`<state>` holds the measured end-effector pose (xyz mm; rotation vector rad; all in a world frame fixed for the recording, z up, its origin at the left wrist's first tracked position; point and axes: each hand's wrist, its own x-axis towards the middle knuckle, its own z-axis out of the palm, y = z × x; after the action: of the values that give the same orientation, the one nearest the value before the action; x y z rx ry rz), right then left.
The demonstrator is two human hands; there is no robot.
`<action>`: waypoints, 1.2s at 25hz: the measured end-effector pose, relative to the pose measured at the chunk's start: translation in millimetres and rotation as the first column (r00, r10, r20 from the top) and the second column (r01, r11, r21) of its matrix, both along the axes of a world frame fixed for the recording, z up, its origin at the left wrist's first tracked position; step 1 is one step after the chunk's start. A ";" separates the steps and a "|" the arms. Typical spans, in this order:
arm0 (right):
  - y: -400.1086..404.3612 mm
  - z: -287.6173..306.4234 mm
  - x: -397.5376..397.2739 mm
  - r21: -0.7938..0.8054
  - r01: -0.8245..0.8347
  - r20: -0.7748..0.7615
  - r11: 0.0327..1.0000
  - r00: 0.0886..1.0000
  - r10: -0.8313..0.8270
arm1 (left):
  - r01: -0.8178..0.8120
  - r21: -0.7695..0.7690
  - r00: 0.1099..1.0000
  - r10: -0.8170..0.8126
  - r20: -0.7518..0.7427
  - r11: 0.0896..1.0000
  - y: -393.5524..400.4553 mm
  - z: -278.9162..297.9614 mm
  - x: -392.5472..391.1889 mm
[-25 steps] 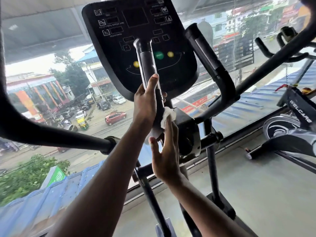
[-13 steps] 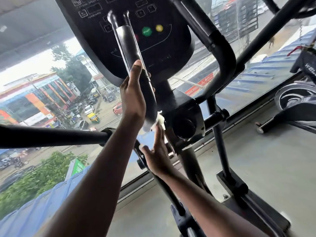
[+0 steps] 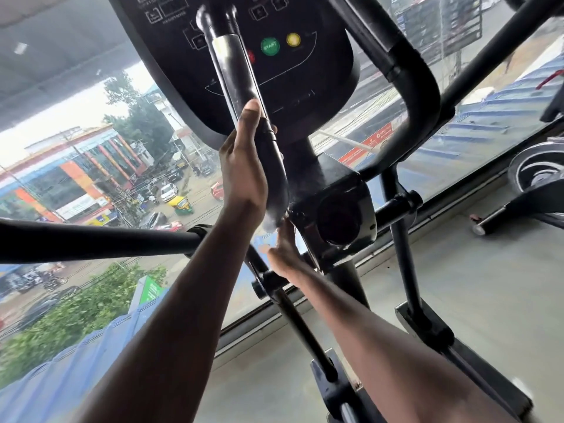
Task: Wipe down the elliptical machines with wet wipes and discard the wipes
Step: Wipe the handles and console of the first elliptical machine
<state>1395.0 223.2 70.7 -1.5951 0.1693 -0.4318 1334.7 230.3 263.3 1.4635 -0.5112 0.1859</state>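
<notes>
The left hand is wrapped around the inner handlebar of the elliptical, thumb lying straight up the near face of the tube and the other fingers curled round behind it, one fingertip just showing past the far edge. That bar is the thing in hand: its long axis runs from the upper left, in front of the console, down and to the right to where it meets the black pivot housing. From the left fingers the unwiped run of tube lies both above the thumb tip and below the heel of the hand.

The right hand sits lower, just beneath the bottom end of the bar and touching the housing's left edge, fingers reaching upward into the joint. A pale smudge at the fingertips may be the wet wipe — it is blurred and mostly hidden, so whether the fingers pinch it or only press it against the metal cannot be told.

The right hand appears the nearer to the bar's foot, and the wiping stroke would likely follow the tube's axis — up from the joint toward the left hand, which steadies the bar. The left grip covers a stretch of tube, so it would probably have to shift for that part to be reached.
</notes>
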 end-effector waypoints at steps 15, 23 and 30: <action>-45.8 165.0 -129.1 -0.035 0.534 0.740 0.845 0.582 -0.337 | 0.286 -0.170 0.922 -0.319 -0.219 0.943 8.8 15.8 -3.0; -59.4 258.8 -76.4 -0.810 0.433 0.423 0.395 0.899 -0.118 | 0.557 -0.337 0.757 -0.631 -0.170 0.759 23.9 60.0 12.0; -36.9 258.3 -87.5 -0.769 0.466 0.377 0.437 0.883 -0.279 | 0.521 -0.329 0.805 -0.581 -0.116 0.788 27.8 77.3 27.5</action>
<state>1307.5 186.3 329.0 -2.4910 0.1750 -1.1684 1362.3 258.0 340.6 0.9833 -0.6895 -0.3570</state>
